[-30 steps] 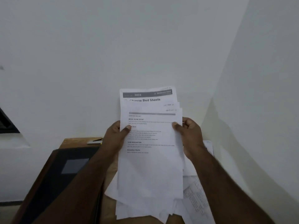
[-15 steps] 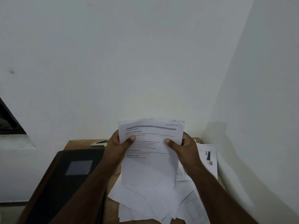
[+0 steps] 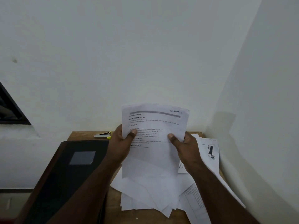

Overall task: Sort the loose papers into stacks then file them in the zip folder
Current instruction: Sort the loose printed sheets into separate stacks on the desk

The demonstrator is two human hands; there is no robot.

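I hold a bundle of printed white sheets (image 3: 153, 152) upright above the desk. My left hand (image 3: 120, 143) grips its left edge, thumb on the front page. My right hand (image 3: 183, 146) grips the right edge the same way. Under the bundle lies a loose, fanned heap of papers (image 3: 145, 194) on the wooden desk (image 3: 84, 135). More printed pages (image 3: 212, 157) lie to the right, against the side wall. A black zip folder (image 3: 68, 172) with a grey label lies flat and closed on the desk's left half.
A metal clip with a yellow tip (image 3: 103, 135) sits at the desk's back edge near the wall. White walls close in the desk at the back and on the right. A dark window frame (image 3: 9, 109) shows at far left.
The bundle came down from higher in front of the wall to just above the desk. Its fanned top edges, with the "Change Bed Sheets" page showing, have closed into one aligned stack.
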